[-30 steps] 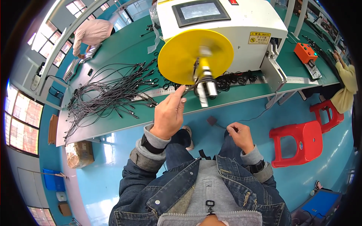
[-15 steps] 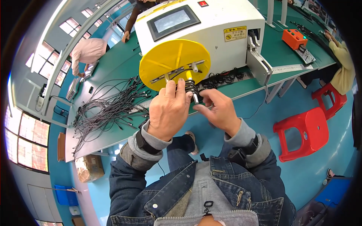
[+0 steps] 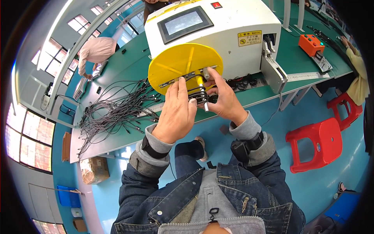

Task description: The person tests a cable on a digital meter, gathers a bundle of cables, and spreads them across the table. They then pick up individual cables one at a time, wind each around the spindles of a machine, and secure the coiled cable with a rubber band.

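A coil of black cable (image 3: pixel 198 94) is wound round the metal spindle (image 3: pixel 206 106) in front of a yellow disc (image 3: pixel 167 64). My left hand (image 3: pixel 176 111) is at the coil's left side, fingers extended up toward the disc and thumb against the loops. From the right, my right hand (image 3: pixel 226 100) curls round the coil with the thumb low near the spindle's end. Its index finger reaches up to a grey post (image 3: pixel 206 73) on the disc's slotted bar. The fingertips behind the loops are partly hidden.
Behind the disc stands a white machine (image 3: pixel 237 43) with a screen (image 3: pixel 185 25). Many loose black cables (image 3: pixel 113 111) lie on the green table (image 3: pixel 130 70) at left. An orange control box (image 3: pixel 311 45) and red stools (image 3: pixel 317 142) are at right. Other people work nearby.
My right hand has moved up and inward from the spindle's tip onto the coil, its index finger now at the post. My left hand stays beside the loops. The view has shifted slightly.
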### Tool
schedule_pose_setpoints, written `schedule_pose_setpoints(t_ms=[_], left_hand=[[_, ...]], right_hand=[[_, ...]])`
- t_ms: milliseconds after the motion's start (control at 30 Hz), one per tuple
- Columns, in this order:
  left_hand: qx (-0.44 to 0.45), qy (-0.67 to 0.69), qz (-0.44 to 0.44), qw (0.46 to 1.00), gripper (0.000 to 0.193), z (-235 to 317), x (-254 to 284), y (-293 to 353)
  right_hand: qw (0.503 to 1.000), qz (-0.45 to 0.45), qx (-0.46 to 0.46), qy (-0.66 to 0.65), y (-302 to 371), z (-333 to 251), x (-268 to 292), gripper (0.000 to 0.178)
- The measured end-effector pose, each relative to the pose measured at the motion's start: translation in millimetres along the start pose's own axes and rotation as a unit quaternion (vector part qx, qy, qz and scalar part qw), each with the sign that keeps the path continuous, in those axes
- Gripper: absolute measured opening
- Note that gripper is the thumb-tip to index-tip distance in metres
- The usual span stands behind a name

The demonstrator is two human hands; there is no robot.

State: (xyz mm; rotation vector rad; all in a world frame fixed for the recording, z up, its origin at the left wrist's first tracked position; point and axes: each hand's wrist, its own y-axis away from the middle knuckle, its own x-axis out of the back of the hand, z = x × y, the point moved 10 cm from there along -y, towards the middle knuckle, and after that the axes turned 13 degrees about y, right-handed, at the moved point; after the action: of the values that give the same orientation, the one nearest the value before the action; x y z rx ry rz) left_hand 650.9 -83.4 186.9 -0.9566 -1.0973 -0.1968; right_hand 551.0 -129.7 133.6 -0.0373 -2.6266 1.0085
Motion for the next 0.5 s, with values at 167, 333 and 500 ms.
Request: schedule_pose_setpoints(t_ms=[167,333,500], left_hand=[[0.087,0.079,0.009,0.993,0.050,-5,-3,0],[0.079,0.121,0.005,0.990,0.034,-5,-3,3],[0.084,0.122,-0.006,0.989,0.021,-2,-3,2]], right_hand=[[1.000,-0.005,-0.017,-0.010,24,3,-23,0.075],[0.982,0.143,0.024,0.123,29,-35,-6,0.057],[0.982,0.130,-0.008,0.134,26,-25,-10,0.039]])
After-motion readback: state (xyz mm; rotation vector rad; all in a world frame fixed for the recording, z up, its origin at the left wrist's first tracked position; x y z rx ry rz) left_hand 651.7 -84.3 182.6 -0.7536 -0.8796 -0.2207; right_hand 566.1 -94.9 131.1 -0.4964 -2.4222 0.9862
